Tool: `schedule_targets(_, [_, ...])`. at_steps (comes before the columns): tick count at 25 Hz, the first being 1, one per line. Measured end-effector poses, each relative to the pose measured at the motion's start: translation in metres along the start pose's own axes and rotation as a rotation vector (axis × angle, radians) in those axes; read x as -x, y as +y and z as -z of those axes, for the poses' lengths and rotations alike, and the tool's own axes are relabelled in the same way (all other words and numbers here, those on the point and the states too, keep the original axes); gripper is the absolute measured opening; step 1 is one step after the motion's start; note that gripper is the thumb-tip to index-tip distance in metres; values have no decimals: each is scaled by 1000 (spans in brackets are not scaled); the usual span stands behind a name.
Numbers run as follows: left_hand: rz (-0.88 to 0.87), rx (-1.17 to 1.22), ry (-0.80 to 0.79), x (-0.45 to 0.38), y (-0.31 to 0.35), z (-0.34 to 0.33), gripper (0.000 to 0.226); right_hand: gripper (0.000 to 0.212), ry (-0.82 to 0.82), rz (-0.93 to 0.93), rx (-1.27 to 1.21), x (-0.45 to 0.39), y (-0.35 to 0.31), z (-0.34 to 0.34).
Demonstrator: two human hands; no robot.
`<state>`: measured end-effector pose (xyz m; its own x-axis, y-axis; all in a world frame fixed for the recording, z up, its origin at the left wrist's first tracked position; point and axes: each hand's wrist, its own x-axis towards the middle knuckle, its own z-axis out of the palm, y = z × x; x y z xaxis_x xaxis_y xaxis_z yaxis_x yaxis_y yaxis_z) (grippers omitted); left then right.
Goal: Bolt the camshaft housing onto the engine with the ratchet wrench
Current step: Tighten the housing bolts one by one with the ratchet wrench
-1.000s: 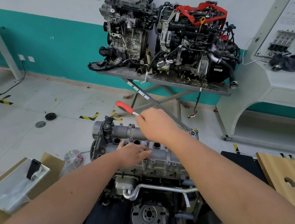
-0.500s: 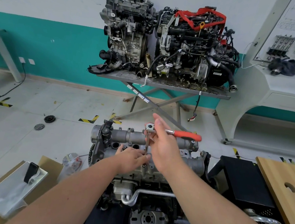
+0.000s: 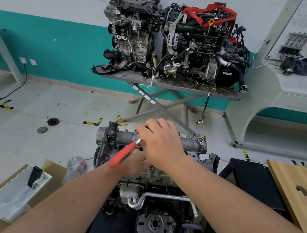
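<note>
The housing (image 3: 189,144) is sitting on top of the engine (image 3: 155,173), a long grey casting running left to right just beyond the hands. It is looking rigid and heavy, nothing that would flex or slide under a bolt; any hold on it would best be on its thick ends, though here only the bolts are needing attention. The ratchet (image 3: 123,155) is lying across the housing's left half, red handle pointing down and left, metal head hidden under the right hand (image 3: 162,144). That hand is lying on the head end, fingers curling over it, seemingly working it. The handle looks rubbery and easy to grasp; the bare steel neck is likely slicker. The left hand (image 3: 136,163) is resting on the housing's near edge under the handle; blur and the handle are hiding its fingers, so whether it is pinching anything I cannot tell. Left of the housing, a cardboard box (image 3: 50,183) is sitting on the floor.
</note>
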<state>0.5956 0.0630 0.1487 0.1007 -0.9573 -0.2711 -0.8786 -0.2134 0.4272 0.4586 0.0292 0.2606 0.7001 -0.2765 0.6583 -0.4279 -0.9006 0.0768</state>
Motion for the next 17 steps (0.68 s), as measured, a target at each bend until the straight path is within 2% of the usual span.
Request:
schedule_targets(3, [7,-79,-59,-3,6,3,57,55,-356,-56,80,-18,-2,17])
schedule_targets(4, [4,-53,-61,-4,6,4,63,55,-443,-73,61,-25,0,21])
schedule_targets(6, [-14,54,-77,-2,7,5,64,48,-509,-96,31,-38,4,24])
schedule_targets(8, [-27,63,-102,2,8,8,56,39,-593,-273,-86,-46,8,26])
schedule_targets(9, [-34,56,-101,2,9,8,54,36,-614,-434,-245,-48,11,27])
schedule_targets(11, [-37,45,-89,4,12,11,52,24,-602,-847,-807,-48,15,26])
schedule_targets(13, [-31,57,-89,5,11,11,52,17,-484,-1158,-1383,-44,10,25])
schedule_targets(15, [-49,60,-83,6,11,10,53,22,-260,-1301,-1662,-33,8,16])
schedule_targets(17, [-49,71,-78,5,10,10,54,26,-74,-1358,-1790,-25,8,8])
